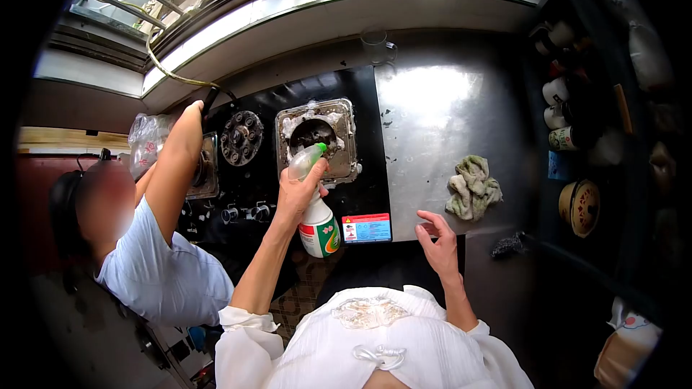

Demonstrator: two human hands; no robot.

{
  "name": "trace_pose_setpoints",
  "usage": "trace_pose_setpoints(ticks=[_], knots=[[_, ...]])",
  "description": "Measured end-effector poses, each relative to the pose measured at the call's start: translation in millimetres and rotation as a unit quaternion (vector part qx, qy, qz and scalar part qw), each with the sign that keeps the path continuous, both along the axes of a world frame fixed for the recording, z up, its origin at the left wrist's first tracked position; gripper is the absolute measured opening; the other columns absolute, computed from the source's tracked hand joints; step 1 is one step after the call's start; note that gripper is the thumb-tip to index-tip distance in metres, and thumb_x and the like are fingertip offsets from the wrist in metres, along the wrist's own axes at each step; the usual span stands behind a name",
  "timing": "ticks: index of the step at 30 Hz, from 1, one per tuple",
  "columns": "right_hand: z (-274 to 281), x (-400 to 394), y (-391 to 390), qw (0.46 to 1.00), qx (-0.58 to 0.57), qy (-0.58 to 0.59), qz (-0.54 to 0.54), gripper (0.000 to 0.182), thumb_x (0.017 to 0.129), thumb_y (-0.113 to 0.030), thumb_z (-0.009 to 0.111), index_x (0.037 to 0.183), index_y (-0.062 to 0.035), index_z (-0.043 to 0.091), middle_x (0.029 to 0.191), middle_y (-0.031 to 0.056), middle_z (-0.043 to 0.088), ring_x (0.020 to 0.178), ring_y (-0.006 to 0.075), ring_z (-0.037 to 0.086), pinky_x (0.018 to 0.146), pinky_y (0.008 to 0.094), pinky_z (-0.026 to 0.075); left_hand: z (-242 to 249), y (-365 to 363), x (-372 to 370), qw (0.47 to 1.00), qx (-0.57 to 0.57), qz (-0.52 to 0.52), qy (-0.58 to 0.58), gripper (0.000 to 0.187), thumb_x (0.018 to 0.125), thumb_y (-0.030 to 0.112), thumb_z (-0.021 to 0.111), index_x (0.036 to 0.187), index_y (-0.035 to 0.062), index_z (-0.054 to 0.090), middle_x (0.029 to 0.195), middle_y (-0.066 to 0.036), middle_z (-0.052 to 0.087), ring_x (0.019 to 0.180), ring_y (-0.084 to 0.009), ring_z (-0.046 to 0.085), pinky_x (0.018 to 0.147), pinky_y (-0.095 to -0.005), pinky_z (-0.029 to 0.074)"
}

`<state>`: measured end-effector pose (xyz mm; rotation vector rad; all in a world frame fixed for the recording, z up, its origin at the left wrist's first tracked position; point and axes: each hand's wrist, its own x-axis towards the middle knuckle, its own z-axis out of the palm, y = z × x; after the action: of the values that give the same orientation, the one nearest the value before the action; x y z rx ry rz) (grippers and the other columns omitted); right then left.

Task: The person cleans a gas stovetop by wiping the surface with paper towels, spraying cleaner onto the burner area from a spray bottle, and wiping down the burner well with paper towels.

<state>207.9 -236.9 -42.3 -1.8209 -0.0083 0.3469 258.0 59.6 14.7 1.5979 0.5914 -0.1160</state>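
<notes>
My left hand [299,191] is wrapped round the neck of a white spray bottle [318,230] with a green nozzle and a red and green label. The nozzle is over the near part of a square metal burner tray [348,112], which has white foam or residue around its dark opening. To the right, my right hand [438,241] hangs with bent, parted fingers and holds nothing, near the front edge of the metal counter [418,144]. A crumpled, stained cloth [473,189] lies on that counter, beyond my right hand.
A co-worker [166,259] at the left reaches over the black stove [263,173]. A round burner part [242,137] and a plastic bag [148,140] are there. A glass mug [375,47] stands at the back. Shelves with jars [564,138] are at the right.
</notes>
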Motion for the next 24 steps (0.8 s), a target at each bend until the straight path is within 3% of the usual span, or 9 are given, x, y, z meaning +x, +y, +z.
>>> trace_pose_setpoints(ticks=[6, 9, 10, 11, 13, 16, 17, 21, 24], knots=[[43.2, 34.6, 48.8, 0.982, -0.013, -0.145, 0.124, 0.062, 0.074, -0.017, 0.078, 0.127, -0.0021, 0.049, 0.115, 0.017, 0.058, 0.107, 0.0373, 0.057, 0.089, 0.0462, 0.046, 14.9, -118.4, 13.7, 0.984, 0.016, -0.085, -0.155, 0.038, 0.089, 0.029, 0.071, 0.109, -0.0016, 0.064, 0.087, -0.007, 0.065, 0.07, -0.0174, 0.064, 0.065, -0.0276, 0.051], [3.6, 54.3, 31.6, 0.977, -0.055, -0.168, 0.118, 0.051, 0.076, -0.011, 0.076, 0.122, -0.0012, 0.054, 0.116, 0.0164, 0.061, 0.105, 0.0322, 0.062, 0.085, 0.0414, 0.049, 12.8, -149.7, 21.6, 0.961, 0.089, -0.144, -0.216, 0.055, 0.083, 0.03, 0.075, 0.127, 0.0035, 0.055, 0.116, -0.015, 0.059, 0.103, -0.0287, 0.061, 0.088, -0.0363, 0.049], [-0.6, 69.4, 27.9, 0.968, -0.038, -0.238, 0.067, 0.051, 0.077, -0.011, 0.076, 0.123, -0.0016, 0.055, 0.113, 0.016, 0.062, 0.102, 0.0297, 0.063, 0.081, 0.0398, 0.051, 14.6, -155.2, 23.4, 0.953, 0.133, -0.159, -0.22, 0.073, 0.08, 0.03, 0.077, 0.139, 0.0044, 0.042, 0.133, -0.017, 0.049, 0.113, -0.032, 0.055, 0.095, -0.0404, 0.045], [5.5, 83.5, 23.2, 0.981, -0.013, -0.188, 0.04, 0.051, 0.077, -0.014, 0.075, 0.12, -0.0014, 0.053, 0.107, 0.0175, 0.061, 0.101, 0.0385, 0.06, 0.082, 0.0444, 0.05, 13.2, -156.1, 21.5, 0.954, 0.135, -0.149, -0.223, 0.073, 0.08, 0.03, 0.077, 0.139, 0.0044, 0.042, 0.133, -0.017, 0.049, 0.113, -0.032, 0.055, 0.095, -0.0404, 0.045], [1.9, 117.9, 16.1, 0.979, -0.037, -0.199, 0.001, 0.056, 0.078, -0.014, 0.078, 0.126, 0.0008, 0.053, 0.114, 0.0171, 0.063, 0.099, 0.0247, 0.065, 0.083, 0.0385, 0.053, 7.3, -155.2, 16.7, 0.918, 0.285, -0.125, -0.247, 0.079, 0.079, 0.033, 0.077, 0.142, 0.0054, 0.039, 0.142, -0.016, 0.042, 0.126, -0.029, 0.048, 0.102, -0.0391, 0.04], [-31.7, 181.4, 26.7, 0.964, -0.077, -0.248, -0.05, 0.065, 0.076, -0.022, 0.08, 0.129, 0.0036, 0.051, 0.113, 0.018, 0.064, 0.099, 0.027, 0.066, 0.086, 0.0364, 0.053, 1.1, -138.0, -9.0, 0.952, 0.244, -0.076, -0.171, 0.068, 0.082, 0.021, 0.073, 0.14, 0.0055, 0.043, 0.137, -0.015, 0.05, 0.121, -0.0275, 0.053, 0.101, -0.0386, 0.043], [-35.2, 201.3, 34.8, 0.973, -0.048, -0.22, -0.053, 0.056, 0.076, -0.023, 0.078, 0.119, 0.0009, 0.051, 0.108, 0.019, 0.061, 0.097, 0.0365, 0.062, 0.084, 0.0433, 0.05, -5.2, -130.4, -19.6, 0.972, 0.192, -0.063, -0.118, 0.062, 0.083, 0.017, 0.071, 0.138, 0.0047, 0.046, 0.133, -0.016, 0.054, 0.119, -0.0266, 0.056, 0.099, -0.0379, 0.045], [-68.0, 269.4, 66.7, 0.964, -0.077, -0.25, -0.039, 0.054, 0.073, -0.02, 0.08, 0.115, -0.0018, 0.051, 0.107, 0.017, 0.059, 0.097, 0.037, 0.06, 0.084, 0.0432, 0.049, -22.0, -110.1, -71.6, 0.98, 0.187, 0.047, -0.042, 0.041, 0.087, 0.012, 0.065, 0.126, 0.0018, 0.057, 0.112, -0.015, 0.064, 0.103, -0.0251, 0.064, 0.087, -0.0329, 0.051], [-64.4, 304.9, 94.6, 0.95, -0.079, -0.303, -0.009, 0.05, 0.071, -0.017, 0.081, 0.109, -0.0016, 0.052, 0.104, 0.017, 0.059, 0.097, 0.037, 0.059, 0.083, 0.0438, 0.049, -29.8, -96.1, -112.4, 0.984, 0.078, 0.161, 0.002, 0.033, 0.093, 0.005, 0.059, 0.125, -0.0036, 0.057, 0.119, -0.014, 0.063, 0.101, -0.0169, 0.065, 0.088, -0.0275, 0.052]])
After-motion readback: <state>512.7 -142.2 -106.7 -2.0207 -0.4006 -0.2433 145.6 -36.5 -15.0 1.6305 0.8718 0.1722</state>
